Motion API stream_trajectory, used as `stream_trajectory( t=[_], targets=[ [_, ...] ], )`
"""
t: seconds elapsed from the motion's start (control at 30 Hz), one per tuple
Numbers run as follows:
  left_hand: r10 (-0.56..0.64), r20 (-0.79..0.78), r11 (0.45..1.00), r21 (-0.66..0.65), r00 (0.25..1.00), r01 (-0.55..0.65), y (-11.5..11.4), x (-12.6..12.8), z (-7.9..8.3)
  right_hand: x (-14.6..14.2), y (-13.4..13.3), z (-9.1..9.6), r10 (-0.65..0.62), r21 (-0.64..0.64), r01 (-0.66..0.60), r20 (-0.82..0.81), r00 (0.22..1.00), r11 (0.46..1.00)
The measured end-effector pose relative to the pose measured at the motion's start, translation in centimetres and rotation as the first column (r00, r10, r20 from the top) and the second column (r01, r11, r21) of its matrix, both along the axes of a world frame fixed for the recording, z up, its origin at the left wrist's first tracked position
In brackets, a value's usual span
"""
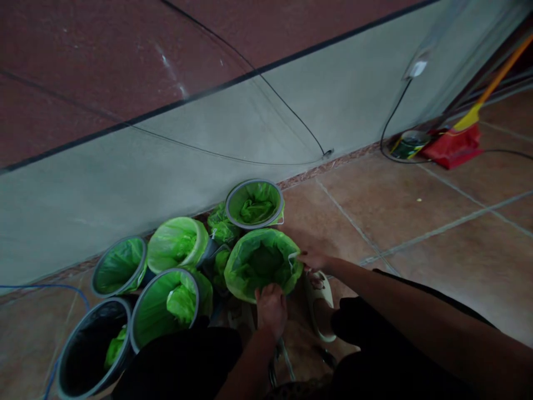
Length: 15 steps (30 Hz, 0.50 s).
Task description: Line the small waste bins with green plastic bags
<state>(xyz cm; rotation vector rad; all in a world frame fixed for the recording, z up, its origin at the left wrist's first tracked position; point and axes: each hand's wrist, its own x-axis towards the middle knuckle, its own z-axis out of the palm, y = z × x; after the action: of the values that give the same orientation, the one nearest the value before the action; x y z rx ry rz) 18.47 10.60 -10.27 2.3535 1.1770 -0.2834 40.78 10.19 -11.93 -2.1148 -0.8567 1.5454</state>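
A small bin lined with a green plastic bag [261,265] stands on the tiled floor in front of me. My left hand [270,306] grips the near edge of this green bag, fingers closed over the rim. My right hand [313,259] pinches the bag's right edge, where a white drawstring shows. The bag is stretched over the bin's rim, which hides the bin itself.
Several more grey bins with green liners [255,203] [120,265] [166,305] cluster along the grey wall [125,178]. One dark bin [89,350] sits at lower left. A red dustpan [453,145] with a broom, a tin and cables lie at the far right. Tiled floor [416,211] extends right.
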Motion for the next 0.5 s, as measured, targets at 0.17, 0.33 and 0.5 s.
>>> stream_trajectory(
  t=[0.17,0.33,0.5],
  targets=[
    [-0.031,0.052,0.999,-0.012,0.998,0.032,-1.2,-1.4,0.1,-0.2,0.4,-1.2,0.012,0.04,-0.016,0.106,0.994,0.999],
    [-0.054,0.082,0.998,-0.007,0.995,0.055,-1.1,-1.6,1.1,1.2,0.6,-1.3,0.145,0.016,-0.154,0.254,0.956,0.988],
    [0.071,0.169,0.997,0.001,0.983,-0.073,1.0,1.2,1.6,1.9,1.1,0.8,0.238,0.044,-0.284,0.432,0.87,0.958]
  ],
)
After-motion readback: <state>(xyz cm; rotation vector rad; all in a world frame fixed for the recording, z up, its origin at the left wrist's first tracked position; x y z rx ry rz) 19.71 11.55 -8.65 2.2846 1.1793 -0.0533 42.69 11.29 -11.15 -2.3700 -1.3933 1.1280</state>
